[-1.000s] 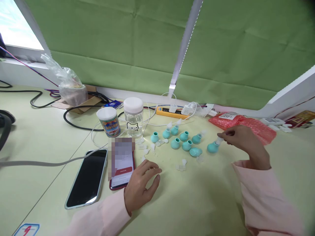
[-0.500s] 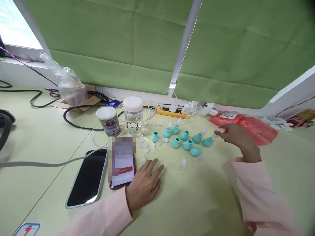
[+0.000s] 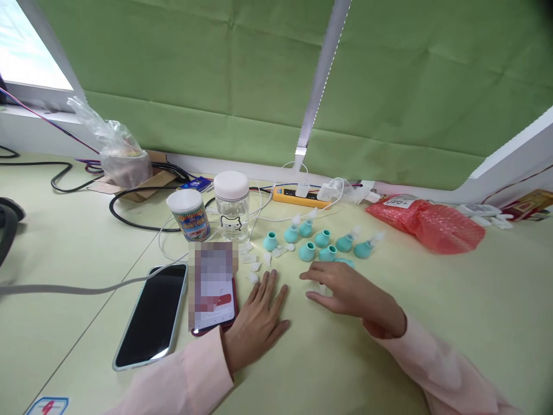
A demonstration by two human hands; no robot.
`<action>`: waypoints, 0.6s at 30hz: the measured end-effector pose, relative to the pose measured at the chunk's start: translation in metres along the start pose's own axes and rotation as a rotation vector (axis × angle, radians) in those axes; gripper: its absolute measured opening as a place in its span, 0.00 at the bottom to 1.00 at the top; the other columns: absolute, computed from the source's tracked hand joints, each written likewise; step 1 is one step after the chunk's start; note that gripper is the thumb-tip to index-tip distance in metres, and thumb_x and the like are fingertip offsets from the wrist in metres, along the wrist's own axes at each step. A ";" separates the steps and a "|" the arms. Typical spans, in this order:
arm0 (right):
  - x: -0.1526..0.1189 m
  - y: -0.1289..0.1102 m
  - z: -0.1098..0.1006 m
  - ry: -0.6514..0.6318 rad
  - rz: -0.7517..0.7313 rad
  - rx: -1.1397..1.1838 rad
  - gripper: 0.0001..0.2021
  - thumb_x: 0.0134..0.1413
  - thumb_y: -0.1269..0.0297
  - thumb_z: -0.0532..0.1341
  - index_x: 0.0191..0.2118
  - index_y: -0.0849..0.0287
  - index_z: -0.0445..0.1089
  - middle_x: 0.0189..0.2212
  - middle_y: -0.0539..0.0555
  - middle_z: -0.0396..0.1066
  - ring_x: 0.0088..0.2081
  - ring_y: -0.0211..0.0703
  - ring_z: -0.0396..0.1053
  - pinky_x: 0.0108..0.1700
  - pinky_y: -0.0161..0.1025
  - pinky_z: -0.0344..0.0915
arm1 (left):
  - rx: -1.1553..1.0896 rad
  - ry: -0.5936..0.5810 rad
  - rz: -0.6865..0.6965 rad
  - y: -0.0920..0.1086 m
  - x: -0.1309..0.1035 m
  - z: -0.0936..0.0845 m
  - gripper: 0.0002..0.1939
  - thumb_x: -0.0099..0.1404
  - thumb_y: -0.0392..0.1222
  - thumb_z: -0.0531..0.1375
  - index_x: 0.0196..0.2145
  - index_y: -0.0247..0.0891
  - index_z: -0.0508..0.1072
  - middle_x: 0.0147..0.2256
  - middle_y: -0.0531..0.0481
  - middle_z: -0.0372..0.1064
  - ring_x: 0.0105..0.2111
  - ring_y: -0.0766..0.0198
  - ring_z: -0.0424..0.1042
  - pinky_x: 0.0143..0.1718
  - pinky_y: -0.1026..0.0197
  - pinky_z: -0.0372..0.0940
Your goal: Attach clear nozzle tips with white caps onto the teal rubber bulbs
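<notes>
My left hand (image 3: 259,323) lies flat on the table with its fingers spread, beside the red-cased phone (image 3: 216,294). Its fingertips are close to small clear plastic pieces (image 3: 253,277). My right hand (image 3: 341,288) hovers over the table, thumb and fingers apart, partly over a small clear piece (image 3: 322,288). Several teal bulbs stand behind it. Some are open-topped, such as this teal bulb (image 3: 307,251); others carry clear nozzles, such as the rightmost teal bulb (image 3: 363,249). One lying bulb (image 3: 345,262) is partly hidden by my right hand.
A patterned cup (image 3: 190,218) and a white-lidded clear bottle (image 3: 232,207) stand behind the phones. A black-screened phone (image 3: 153,317) lies at left. Farther back are a yellow power strip (image 3: 298,197) with cables and a red bubble-wrap bag (image 3: 432,227).
My right hand has moved left and nearer, from the rightmost bulb's nozzle to the small clear pieces. My left hand has flattened and its fingers have spread.
</notes>
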State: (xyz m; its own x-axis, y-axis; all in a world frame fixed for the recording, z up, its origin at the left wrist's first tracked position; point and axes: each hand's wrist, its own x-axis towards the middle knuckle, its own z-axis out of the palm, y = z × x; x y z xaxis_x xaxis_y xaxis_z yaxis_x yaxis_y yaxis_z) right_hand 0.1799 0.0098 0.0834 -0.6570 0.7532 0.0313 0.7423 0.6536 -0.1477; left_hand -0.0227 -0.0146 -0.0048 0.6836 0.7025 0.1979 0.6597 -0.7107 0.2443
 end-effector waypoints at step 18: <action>0.009 0.013 0.024 -0.121 -0.009 0.156 0.09 0.46 0.69 0.53 0.36 0.61 0.64 0.30 0.54 0.68 0.32 0.41 0.64 0.32 0.35 0.56 | -0.065 0.045 0.002 0.001 0.010 -0.001 0.19 0.59 0.26 0.46 0.48 0.34 0.58 0.44 0.38 0.60 0.46 0.55 0.62 0.41 0.54 0.64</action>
State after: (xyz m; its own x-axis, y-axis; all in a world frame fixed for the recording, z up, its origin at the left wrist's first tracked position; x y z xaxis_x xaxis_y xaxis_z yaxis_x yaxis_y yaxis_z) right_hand 0.1799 0.0233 0.0584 -0.6814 0.7270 -0.0843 0.7132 0.6337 -0.2997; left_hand -0.0153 -0.0086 -0.0012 0.6694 0.7029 0.2405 0.6357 -0.7095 0.3042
